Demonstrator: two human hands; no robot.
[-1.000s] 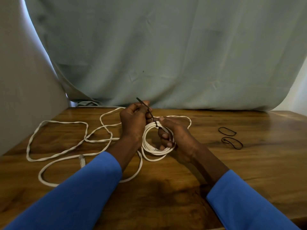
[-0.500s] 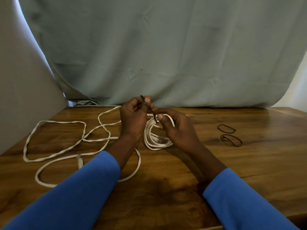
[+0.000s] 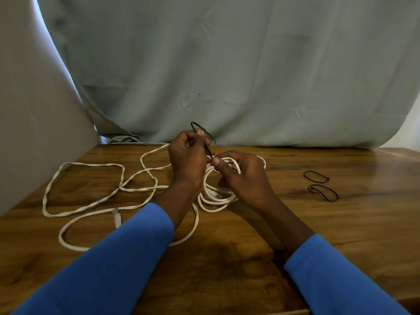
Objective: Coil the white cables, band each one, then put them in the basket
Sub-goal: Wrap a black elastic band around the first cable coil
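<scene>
Now | wooden table [image 3: 318,223], grey curtain [image 3: 227,64] behind | left fingers [image 3: 185,139] pinch band [image 3: 208,133] | right fingers [image 3: 235,156] grip coil [image 3: 213,198]

On the table [image 3: 341,235], at the centre of the frame, the coiled cable [image 3: 216,201] sits between the left hand [image 3: 186,160] and the right hand [image 3: 245,178]. The band [image 3: 205,131] rises just above it from the left hand's fingers. The loose cable [image 3: 91,164] sprawls across the left of the frame, its plug [image 3: 117,215] at lower left. Well apart at the right lie the farther spare band [image 3: 305,176] and, just before it, the nearer spare band [image 3: 311,189]. A cloth [image 3: 250,76] hangs behind the table.
</scene>
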